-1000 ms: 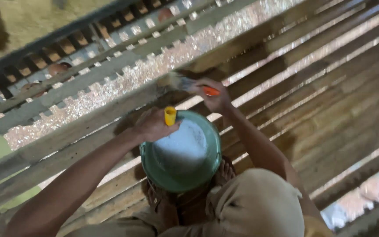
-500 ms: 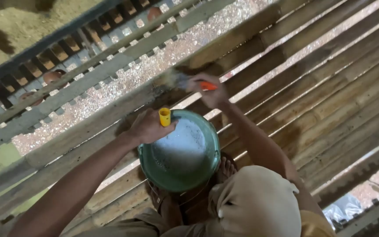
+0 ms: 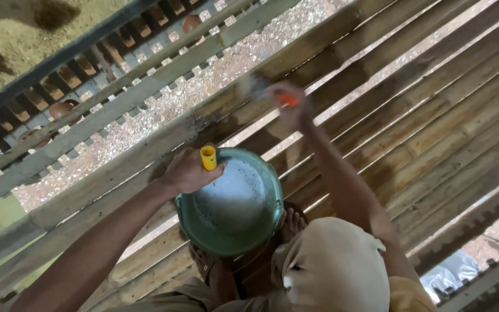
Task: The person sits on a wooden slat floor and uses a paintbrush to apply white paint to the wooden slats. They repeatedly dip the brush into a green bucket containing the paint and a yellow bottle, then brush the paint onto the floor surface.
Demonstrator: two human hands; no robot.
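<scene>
Over the wooden slats, my left hand (image 3: 189, 170) clamps a small yellow tube (image 3: 208, 157) at the green basin (image 3: 230, 202) rim; my right hand (image 3: 287, 104) grips a blurred orange-handled brush (image 3: 287, 99). Light, rigid; likely slippery.

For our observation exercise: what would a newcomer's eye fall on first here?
The round green metal basin, its inside whitish, sits centre frame on the slatted wooden floor. The left hand grips its rim, holding a small yellow tube. Above, the blurred right hand holds something orange.
</scene>
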